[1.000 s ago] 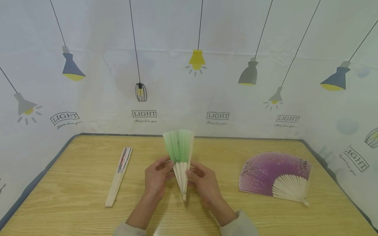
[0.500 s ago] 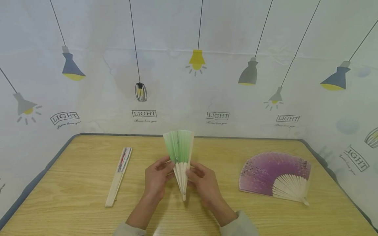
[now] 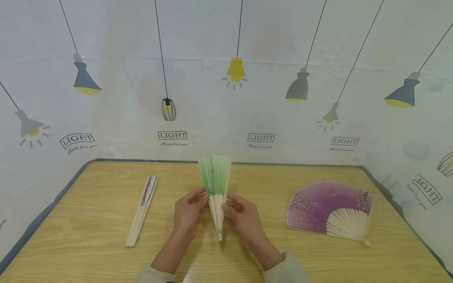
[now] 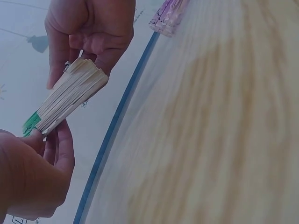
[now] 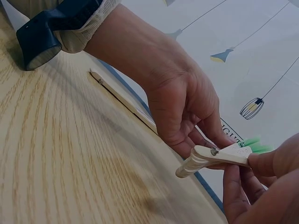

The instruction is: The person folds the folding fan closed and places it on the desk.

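A green folding fan [image 3: 217, 177] with pale ribs is partly spread, its leaf pointing away and its pivot end toward me. My left hand [image 3: 190, 214] pinches the left edge of it between thumb and fingers. On the opposite edge, my right hand [image 3: 245, 220] grips the ribs in the same way. In the left wrist view the stacked ribs [image 4: 70, 95] lie between both hands. The right wrist view shows the metal pivot [image 5: 215, 151] at the ribs' end, with the green leaf mostly hidden behind fingers.
A folded fan [image 3: 142, 212] with a patterned leaf lies at the left of the wooden table [image 3: 88, 236]. To the right lies a spread purple fan [image 3: 315, 208] with pale ribs. A white wall sheet [image 3: 198, 78] printed with lamps surrounds the table's back and sides.
The green fan's leaf has become slightly narrower, both edges drawing inward. My hands have come a little closer together. The other two fans have not moved.
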`<state>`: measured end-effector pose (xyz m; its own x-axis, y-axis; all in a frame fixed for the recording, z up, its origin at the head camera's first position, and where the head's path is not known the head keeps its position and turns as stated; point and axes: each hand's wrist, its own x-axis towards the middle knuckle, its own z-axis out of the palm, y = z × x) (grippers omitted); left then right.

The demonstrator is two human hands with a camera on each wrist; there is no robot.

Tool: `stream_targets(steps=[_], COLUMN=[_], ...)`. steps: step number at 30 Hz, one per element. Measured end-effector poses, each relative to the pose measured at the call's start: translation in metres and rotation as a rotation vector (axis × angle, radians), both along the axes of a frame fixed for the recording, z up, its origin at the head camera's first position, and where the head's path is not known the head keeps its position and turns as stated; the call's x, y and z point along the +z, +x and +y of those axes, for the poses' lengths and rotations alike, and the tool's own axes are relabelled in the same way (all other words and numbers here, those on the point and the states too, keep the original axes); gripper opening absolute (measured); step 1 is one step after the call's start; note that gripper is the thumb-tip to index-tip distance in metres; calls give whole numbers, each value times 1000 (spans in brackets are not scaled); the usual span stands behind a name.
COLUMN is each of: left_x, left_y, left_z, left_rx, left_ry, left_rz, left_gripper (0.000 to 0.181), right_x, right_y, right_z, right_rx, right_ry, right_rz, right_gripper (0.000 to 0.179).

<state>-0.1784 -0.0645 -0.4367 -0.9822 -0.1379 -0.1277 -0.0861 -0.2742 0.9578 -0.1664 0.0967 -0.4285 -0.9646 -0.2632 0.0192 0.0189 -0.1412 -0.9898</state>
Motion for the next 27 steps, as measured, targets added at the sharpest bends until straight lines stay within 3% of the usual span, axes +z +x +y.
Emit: stream_targets(steps=[12, 27], left_x=[2, 3], left_y=[0, 1], left_z=[-1, 0], left_rx=[-29, -38], left_ry=[4, 6], left_rz=[13, 5], left_gripper=[33, 36], right_x=[-1, 0], right_y=[0, 0], right_z=[-2, -1], right_rx=[-55, -2], right_ry=[0, 17], right_rz=[-19, -8], right_gripper=[37, 40])
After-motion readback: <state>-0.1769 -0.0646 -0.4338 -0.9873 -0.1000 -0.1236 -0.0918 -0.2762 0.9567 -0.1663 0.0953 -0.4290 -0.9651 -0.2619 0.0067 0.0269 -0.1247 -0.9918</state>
